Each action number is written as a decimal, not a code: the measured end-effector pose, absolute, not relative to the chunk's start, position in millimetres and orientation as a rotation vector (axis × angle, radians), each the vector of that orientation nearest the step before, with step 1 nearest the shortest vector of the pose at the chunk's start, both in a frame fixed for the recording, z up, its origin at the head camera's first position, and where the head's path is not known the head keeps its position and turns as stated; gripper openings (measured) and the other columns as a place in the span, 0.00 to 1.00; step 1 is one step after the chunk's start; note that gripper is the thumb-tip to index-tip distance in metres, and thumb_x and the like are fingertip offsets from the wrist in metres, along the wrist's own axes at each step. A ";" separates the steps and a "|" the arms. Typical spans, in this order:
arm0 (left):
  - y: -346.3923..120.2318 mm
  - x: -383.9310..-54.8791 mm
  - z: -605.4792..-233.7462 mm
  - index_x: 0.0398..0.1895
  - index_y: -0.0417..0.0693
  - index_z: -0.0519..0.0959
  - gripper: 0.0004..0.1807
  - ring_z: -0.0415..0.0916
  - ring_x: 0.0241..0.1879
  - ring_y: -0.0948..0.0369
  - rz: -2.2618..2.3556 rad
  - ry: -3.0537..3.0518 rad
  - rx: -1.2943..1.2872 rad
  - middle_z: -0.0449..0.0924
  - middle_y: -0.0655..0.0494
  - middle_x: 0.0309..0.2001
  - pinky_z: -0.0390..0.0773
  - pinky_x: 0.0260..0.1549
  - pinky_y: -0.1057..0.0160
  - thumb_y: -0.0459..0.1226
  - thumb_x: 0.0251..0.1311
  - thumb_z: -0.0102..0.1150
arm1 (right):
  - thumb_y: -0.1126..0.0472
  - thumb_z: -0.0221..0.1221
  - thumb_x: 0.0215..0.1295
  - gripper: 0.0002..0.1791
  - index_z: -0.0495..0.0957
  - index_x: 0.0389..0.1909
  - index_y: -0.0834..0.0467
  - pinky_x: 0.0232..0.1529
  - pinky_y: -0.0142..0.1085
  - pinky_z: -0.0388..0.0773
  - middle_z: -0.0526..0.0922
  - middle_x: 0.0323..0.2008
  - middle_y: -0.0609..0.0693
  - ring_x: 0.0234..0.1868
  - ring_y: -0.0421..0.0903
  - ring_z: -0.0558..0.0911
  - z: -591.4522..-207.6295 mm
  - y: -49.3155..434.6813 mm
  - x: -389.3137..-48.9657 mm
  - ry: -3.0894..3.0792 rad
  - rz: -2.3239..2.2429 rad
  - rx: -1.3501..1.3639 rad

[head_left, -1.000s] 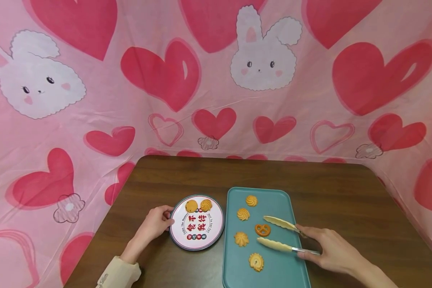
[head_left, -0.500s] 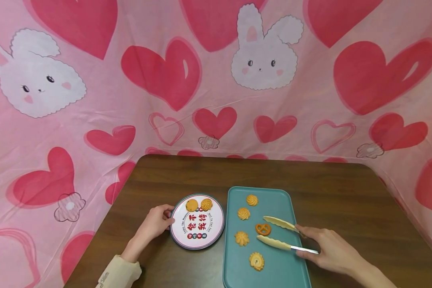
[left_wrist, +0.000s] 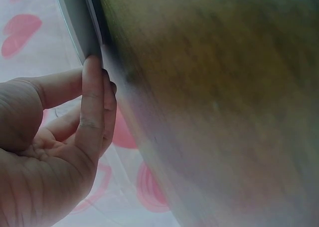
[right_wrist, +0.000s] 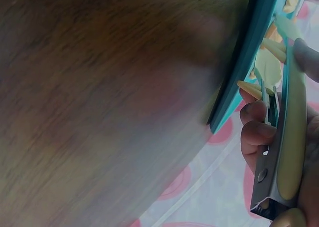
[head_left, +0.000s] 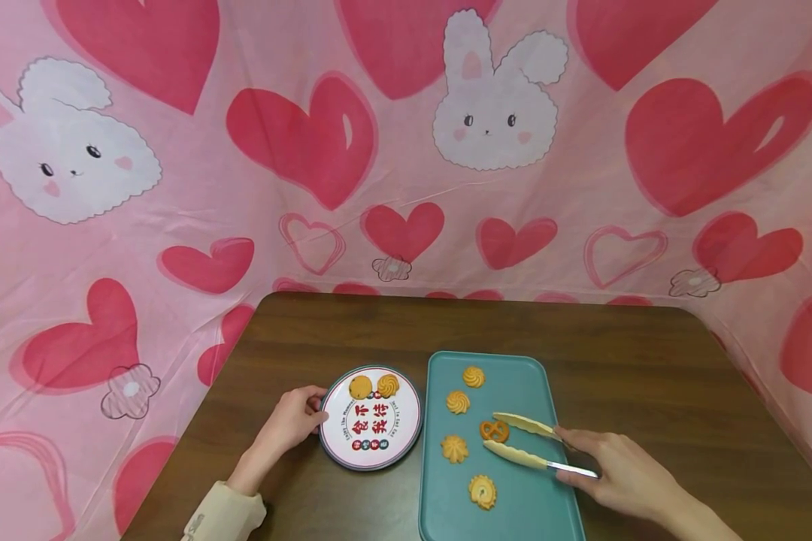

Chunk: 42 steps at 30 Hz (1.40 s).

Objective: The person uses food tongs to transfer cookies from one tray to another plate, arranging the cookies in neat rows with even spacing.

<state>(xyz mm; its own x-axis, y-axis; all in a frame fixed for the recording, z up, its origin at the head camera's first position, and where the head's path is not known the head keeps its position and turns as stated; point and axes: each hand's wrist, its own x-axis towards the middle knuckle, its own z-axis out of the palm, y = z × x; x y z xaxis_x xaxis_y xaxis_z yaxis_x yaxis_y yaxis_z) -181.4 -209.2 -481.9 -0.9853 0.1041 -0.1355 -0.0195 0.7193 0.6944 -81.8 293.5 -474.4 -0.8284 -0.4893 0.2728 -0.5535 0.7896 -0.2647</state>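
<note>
My left hand (head_left: 296, 415) pinches the left rim of a round white plate (head_left: 365, 458) with red lettering; thumb and fingers also grip its edge in the left wrist view. Two cookies lie near the plate's far rim: a round one (head_left: 360, 387) and a swirled one (head_left: 388, 385). In my right hand (head_left: 619, 466) are tongs (right_wrist: 291, 137) with cream tips and metal arms. The tips stand apart on either side of a small pretzel (head_left: 494, 431) on the teal tray (head_left: 528, 511).
Around the pretzel on the tray lie two swirled cookies (head_left: 473, 376), a star-shaped cookie (head_left: 455, 448) and a ring-edged cookie (head_left: 483, 491). The tray sits on a brown wooden table (head_left: 622, 361), just right of the plate. A pink heart-print cloth (head_left: 406, 173) hangs behind.
The upper tong tip has come slightly down toward the pretzel, so the gap between the tips is a little narrower. The left hand and the plate stay as they were.
</note>
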 end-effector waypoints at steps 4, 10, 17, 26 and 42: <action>-209.0 -181.0 -481.7 0.51 0.30 0.79 0.19 0.74 0.25 0.61 1.124 2.762 0.078 0.73 0.51 0.30 0.82 0.23 0.64 0.24 0.56 0.68 | 0.42 0.69 0.58 0.30 0.83 0.54 0.59 0.37 0.39 0.84 0.86 0.48 0.45 0.43 0.38 0.85 -473.8 293.5 -81.6 -2.789 0.508 0.837; -208.7 -181.1 -481.9 0.51 0.29 0.79 0.19 0.74 0.25 0.61 1.120 2.771 0.086 0.73 0.52 0.30 0.82 0.23 0.64 0.24 0.55 0.68 | 0.45 0.72 0.56 0.29 0.84 0.53 0.60 0.36 0.38 0.84 0.86 0.47 0.45 0.42 0.37 0.85 -474.6 293.9 -81.9 -2.738 0.495 0.864; -208.4 -181.0 -481.4 0.52 0.30 0.79 0.19 0.74 0.26 0.61 1.116 2.767 0.082 0.74 0.51 0.31 0.82 0.23 0.64 0.25 0.56 0.68 | 0.45 0.71 0.57 0.28 0.84 0.52 0.60 0.37 0.39 0.85 0.86 0.47 0.45 0.43 0.38 0.85 -474.3 294.2 -81.6 -2.735 0.492 0.869; -208.8 -181.3 -482.2 0.52 0.30 0.79 0.19 0.74 0.26 0.61 1.117 2.760 0.063 0.74 0.51 0.31 0.82 0.23 0.64 0.25 0.56 0.68 | 0.45 0.72 0.55 0.29 0.84 0.52 0.60 0.37 0.38 0.85 0.86 0.47 0.46 0.42 0.38 0.85 -470.1 297.0 -84.5 -2.715 0.468 0.877; -208.5 -180.0 -480.3 0.53 0.30 0.79 0.20 0.74 0.26 0.60 1.116 2.753 0.055 0.74 0.51 0.31 0.82 0.24 0.64 0.24 0.56 0.68 | 0.49 0.73 0.56 0.27 0.83 0.54 0.57 0.36 0.38 0.84 0.86 0.47 0.45 0.41 0.39 0.86 -453.2 286.2 -102.0 -2.638 0.431 0.983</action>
